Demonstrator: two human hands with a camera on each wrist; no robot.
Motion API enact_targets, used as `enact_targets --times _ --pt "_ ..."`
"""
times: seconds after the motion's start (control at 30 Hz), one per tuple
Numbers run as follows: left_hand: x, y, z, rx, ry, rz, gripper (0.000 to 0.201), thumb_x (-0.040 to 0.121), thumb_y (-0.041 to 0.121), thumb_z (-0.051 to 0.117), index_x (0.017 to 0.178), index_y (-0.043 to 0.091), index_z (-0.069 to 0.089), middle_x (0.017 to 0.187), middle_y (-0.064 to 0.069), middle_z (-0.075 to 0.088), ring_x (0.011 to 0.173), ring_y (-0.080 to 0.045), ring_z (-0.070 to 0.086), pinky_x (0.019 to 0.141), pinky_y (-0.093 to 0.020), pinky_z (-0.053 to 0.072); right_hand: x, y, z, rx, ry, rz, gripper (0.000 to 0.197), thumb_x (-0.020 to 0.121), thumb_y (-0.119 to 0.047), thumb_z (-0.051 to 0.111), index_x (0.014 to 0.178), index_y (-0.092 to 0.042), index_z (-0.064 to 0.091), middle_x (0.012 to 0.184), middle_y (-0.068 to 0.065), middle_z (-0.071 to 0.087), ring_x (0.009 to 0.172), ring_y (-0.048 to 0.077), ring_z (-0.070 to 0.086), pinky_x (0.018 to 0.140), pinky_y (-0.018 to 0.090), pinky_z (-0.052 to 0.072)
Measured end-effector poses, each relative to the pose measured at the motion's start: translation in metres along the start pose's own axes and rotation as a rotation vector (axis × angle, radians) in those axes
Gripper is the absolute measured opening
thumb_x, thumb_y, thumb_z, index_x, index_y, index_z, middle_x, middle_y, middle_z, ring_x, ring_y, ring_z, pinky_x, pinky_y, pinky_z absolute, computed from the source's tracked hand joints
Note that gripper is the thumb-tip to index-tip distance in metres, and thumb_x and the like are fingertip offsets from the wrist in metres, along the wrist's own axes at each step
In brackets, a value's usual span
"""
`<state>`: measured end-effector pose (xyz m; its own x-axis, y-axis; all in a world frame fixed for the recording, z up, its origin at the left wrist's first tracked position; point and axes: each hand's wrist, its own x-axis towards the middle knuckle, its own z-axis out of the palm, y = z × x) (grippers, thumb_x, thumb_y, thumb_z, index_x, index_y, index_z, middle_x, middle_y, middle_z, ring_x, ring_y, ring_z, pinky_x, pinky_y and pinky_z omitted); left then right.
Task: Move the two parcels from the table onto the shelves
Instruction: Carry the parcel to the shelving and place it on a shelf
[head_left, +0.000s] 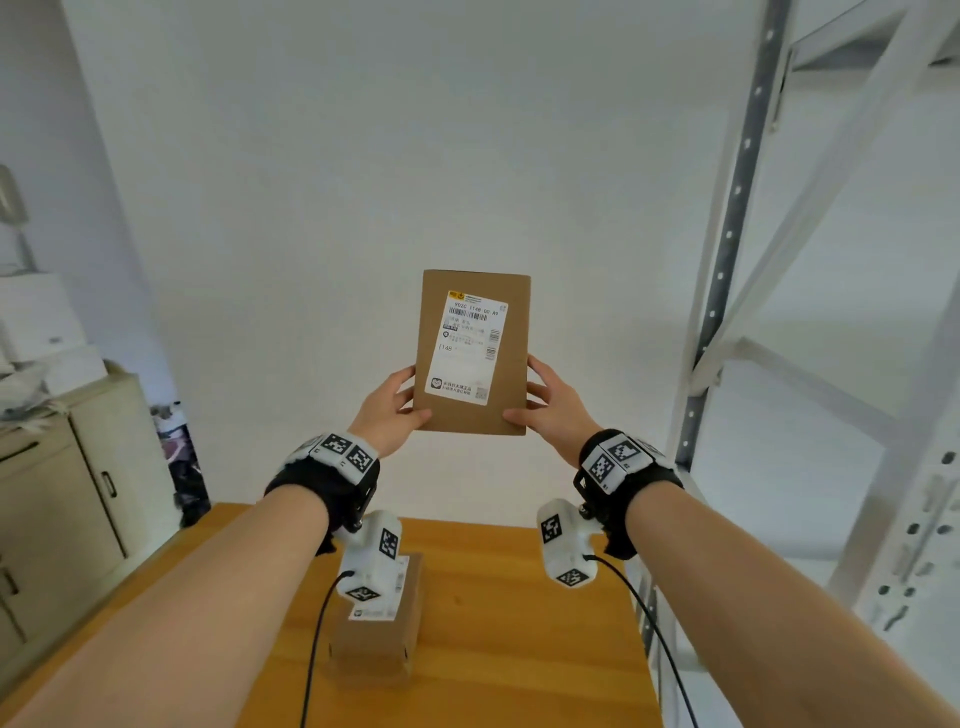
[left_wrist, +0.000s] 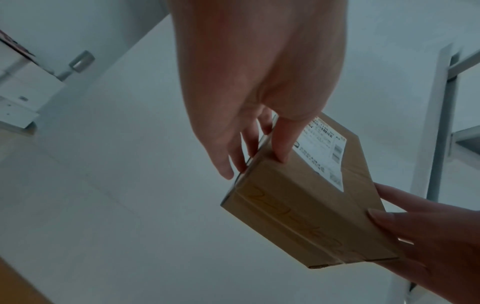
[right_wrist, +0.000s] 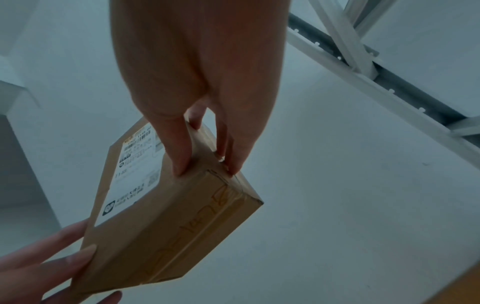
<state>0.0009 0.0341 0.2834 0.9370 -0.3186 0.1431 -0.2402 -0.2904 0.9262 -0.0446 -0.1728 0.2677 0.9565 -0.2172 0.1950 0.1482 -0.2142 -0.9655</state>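
A: Where is the first parcel (head_left: 472, 353) now?

B: It is in the air, well above the worktop (head_left: 519, 597), held upright with its label face toward the person. Its long axis goes up and down.

A: And the hands?

B: The left hand (head_left: 387, 410) pinches the lower left edge, with the thumb on the label face and the fingers (left_wrist: 281, 144) behind and along the side. The right hand (head_left: 550, 410) pinches the lower right edge in the same way. Both are closed on the box, none is spread.

A: Which way are the shelves (head_left: 727, 270)?

B: To the right of the parcel, a white metal frame, near but apart from it. So I think the right hand is the nearer one and will lead; the box must travel to the right, and probably turn flat before it goes on a board.

A: The second parcel (head_left: 379, 623)?

B: It lies flat on the worktop, below the left wrist, not touched. The task looks less than half done, in my judgement.
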Motion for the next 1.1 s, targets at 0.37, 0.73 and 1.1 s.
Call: enact_targets --times 0.37,0.73,1.1 --pt "-0.032 0.019 -0.004 -0.008 0.026 0.017 0.068 0.089 -0.003 0.057 0.148 0.018 0.029 0.144 -0.013 0.050 0.132 -0.027 0.049 0.104 -0.037 0.042 -0.026 -0.022 -0.003 0.014 -0.003 -0.028 0.086 0.080 0.009 0.064 0.149 -0.026 0.027 0.142 0.013 0.048 0.130 0.028 0.049 0.102 0.046 0.046" --pt "-0.115 0.020 0.007 0.008 0.026 0.026 0.071 0.086 -0.006 0.061 0.147 0.016 0.032 0.143 -0.015 0.050 0.133 -0.026 0.048 0.097 -0.031 0.044 -0.113 -0.026 -0.007 -0.009 -0.018 -0.015 0.084 0.082 0.011 0.061 0.149 -0.027 0.026 0.147 0.010 0.043 0.125 0.030 0.053 0.095 0.041 0.050" --pt "-0.229 0.032 0.041 0.042 -0.038 0.002 0.074 0.085 -0.003 0.064 0.148 0.016 0.031 0.144 -0.012 0.049 0.133 -0.026 0.048 0.103 -0.034 0.042 -0.247 -0.028 -0.029 -0.076 0.037 0.049 0.086 0.080 0.008 0.064 0.150 -0.026 0.027 0.147 0.007 0.044 0.133 0.023 0.045 0.109 0.049 0.041"
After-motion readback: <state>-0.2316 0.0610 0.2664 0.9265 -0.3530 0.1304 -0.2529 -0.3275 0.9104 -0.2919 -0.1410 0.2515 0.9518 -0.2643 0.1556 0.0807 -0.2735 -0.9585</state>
